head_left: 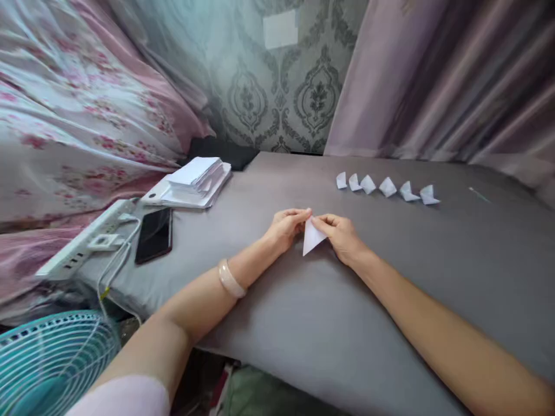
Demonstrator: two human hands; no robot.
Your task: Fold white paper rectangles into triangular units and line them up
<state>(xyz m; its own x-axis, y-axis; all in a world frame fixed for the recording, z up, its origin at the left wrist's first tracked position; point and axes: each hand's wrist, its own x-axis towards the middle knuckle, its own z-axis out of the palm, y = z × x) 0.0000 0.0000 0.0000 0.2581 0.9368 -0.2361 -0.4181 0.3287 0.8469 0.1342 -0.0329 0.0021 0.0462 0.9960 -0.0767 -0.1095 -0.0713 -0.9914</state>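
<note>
A folded white paper triangle (312, 238) is pinched between my two hands, its sharp point turned down towards me. My left hand (287, 227) has thumb and fingers closed on the paper's upper left edge. On the other side, my right hand (340, 234) grips the right part, its thumb lying along the top edge. Some of the fingers behind the paper are hidden. Farther back on the grey cloth, several small folded white paper pieces (387, 187) stand in a row.
At the left lie a stack of white paper (197, 179), a dark phone (154, 235) and a white power strip (87, 240) with cables. A turquoise fan (56, 358) stands by the front left edge. Curtains (407, 86) hang at the back right. A thin pale stick (479, 195) lies far right.
</note>
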